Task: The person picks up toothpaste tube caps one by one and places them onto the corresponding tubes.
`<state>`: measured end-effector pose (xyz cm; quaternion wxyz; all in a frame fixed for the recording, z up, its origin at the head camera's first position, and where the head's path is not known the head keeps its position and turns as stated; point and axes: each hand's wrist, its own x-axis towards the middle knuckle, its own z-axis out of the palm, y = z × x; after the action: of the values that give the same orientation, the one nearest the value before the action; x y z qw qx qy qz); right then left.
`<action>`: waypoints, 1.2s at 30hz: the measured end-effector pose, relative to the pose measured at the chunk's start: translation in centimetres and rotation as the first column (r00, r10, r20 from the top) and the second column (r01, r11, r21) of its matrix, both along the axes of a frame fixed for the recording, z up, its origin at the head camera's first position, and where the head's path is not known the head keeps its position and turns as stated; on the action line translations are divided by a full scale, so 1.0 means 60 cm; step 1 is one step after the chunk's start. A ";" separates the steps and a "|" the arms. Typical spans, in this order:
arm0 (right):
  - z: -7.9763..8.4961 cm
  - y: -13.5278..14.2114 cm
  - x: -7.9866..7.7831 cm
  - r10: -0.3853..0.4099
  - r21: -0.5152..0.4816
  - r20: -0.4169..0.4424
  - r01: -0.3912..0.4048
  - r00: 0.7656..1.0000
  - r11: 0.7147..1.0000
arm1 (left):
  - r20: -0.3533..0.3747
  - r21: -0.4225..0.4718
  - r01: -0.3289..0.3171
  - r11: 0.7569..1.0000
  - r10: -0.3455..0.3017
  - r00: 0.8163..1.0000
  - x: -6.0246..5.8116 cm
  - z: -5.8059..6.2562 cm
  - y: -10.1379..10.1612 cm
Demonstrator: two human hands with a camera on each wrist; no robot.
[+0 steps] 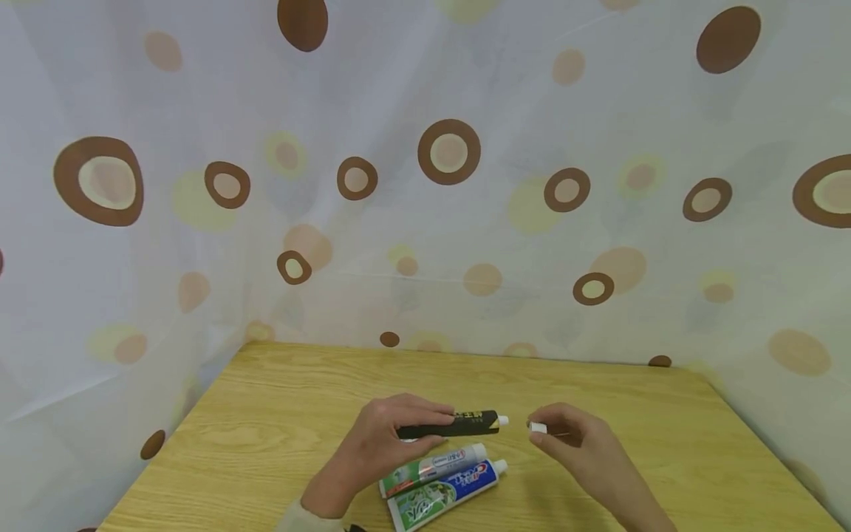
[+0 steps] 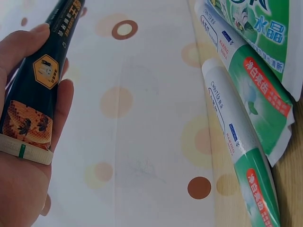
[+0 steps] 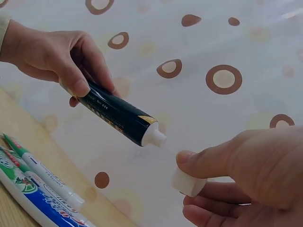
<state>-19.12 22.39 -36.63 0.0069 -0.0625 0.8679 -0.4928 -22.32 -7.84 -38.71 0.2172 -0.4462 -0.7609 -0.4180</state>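
Observation:
My left hand [image 1: 380,434] grips a black toothpaste tube [image 1: 477,423] above the table, its white threaded nozzle bare and pointing right. In the left wrist view, a gold hexagon and an orange honeycomb print mark the tube's tail end. A short gap separates the nozzle from my right hand [image 1: 585,442], which pinches a white cap [image 3: 188,182] between thumb and fingers. Below the left hand lie a green-and-silver toothpaste tube [image 1: 442,468] and a blue-and-green Crest tube [image 1: 473,482], side by side. The left wrist view shows a second green-and-silver tube [image 2: 239,137] beside them.
The wood-grain table [image 1: 306,384] carries the lying tubes near its front. A white sheet [image 1: 492,222] with brown and yellow circles rises behind the table and along both sides.

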 end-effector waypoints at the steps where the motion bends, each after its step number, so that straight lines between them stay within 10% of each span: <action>1: 0.000 -0.001 0.000 0.009 -0.006 -0.007 -0.010 1.000 1.000 | -0.008 0.001 0.004 1.000 -0.004 1.000 0.000 -0.001 0.000; 11: -0.007 -0.001 -0.001 0.107 -0.171 0.080 -0.092 0.991 0.981 | -0.047 -0.007 0.052 0.999 -0.052 0.998 -0.002 -0.006 0.005; 36: -0.004 -0.020 0.006 0.170 -0.195 0.025 -0.162 0.985 0.967 | 0.020 -0.006 0.065 0.998 -0.065 0.998 0.006 -0.003 0.013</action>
<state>-18.77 21.20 -36.87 0.0599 -0.1253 0.8075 -0.5733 -21.94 -7.08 -38.90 0.1944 -0.4672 -0.7496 -0.4266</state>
